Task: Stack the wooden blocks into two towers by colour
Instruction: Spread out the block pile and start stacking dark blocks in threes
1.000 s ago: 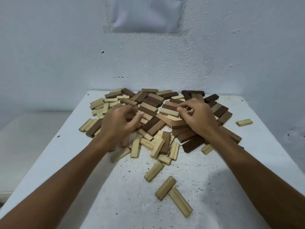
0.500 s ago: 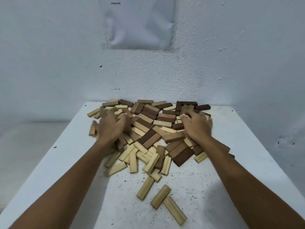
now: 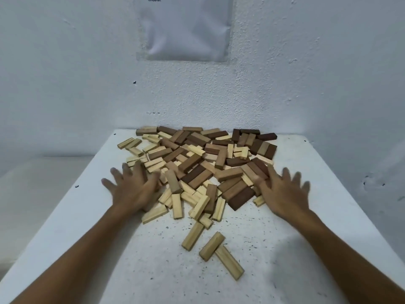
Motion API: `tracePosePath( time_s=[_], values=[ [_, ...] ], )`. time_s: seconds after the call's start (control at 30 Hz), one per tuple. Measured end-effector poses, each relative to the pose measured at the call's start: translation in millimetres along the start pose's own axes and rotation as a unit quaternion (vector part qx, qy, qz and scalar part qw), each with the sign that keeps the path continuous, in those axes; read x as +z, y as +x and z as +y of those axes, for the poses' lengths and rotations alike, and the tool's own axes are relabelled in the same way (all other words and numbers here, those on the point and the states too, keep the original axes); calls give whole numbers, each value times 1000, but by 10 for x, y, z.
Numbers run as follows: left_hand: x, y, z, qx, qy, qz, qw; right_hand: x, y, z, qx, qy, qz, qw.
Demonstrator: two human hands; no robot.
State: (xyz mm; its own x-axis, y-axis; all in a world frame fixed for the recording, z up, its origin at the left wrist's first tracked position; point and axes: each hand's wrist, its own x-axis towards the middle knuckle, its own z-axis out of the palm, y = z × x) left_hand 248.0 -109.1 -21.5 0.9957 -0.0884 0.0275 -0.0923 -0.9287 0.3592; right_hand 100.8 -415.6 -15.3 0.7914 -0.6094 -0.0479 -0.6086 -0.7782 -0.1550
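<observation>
Bare left hand and right hand: fingers spread flat, palms down, gripping nothing. Each lies at one near flank of the mixed pile of wooden blocks. Pile sits scattered on the white table.

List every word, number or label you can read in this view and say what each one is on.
Sheet on the wall: one short line of small dark print near its top edge, too small and blurred to read.
Wooden blocks: no print or markings visible.
White table: only dark specks, no text.
Left hand and right hand: nothing written.
</observation>
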Motion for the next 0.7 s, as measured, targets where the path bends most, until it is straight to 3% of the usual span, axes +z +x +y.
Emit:
tracePosePath(
  time_s=[0.13, 0.27, 0.37, 0.43, 0.5, 0.6, 0.63, 0.7],
  values=[
    [178, -107, 445, 46, -49, 7, 998, 21, 9, -480, -18, 69, 18, 997],
    [208, -132, 792, 130, 19, 10, 991, 30, 14, -691, -12, 118, 53, 992],
    [214, -109, 946, 227, 114, 7, 967, 66, 15, -719, -83, 117, 102, 984],
    [257, -55, 998, 247, 150, -34, 957, 98, 108, -754, -173, 120, 115, 971],
    [243, 8, 984, 269, 94, -71, 956, 70, 207, -798, -278, 200, 83, 936],
    [46, 60, 795, 336, -162, -84, 924, -61, 258, -818, -325, 357, 27, 875],
    [-37, 52, 690, 351, -195, -83, 912, -108, 241, -790, -339, 365, 32, 866],
    [-188, -8, 452, 411, -140, -94, 896, -201, 150, -666, -381, 314, 16, 869]
  ],
)
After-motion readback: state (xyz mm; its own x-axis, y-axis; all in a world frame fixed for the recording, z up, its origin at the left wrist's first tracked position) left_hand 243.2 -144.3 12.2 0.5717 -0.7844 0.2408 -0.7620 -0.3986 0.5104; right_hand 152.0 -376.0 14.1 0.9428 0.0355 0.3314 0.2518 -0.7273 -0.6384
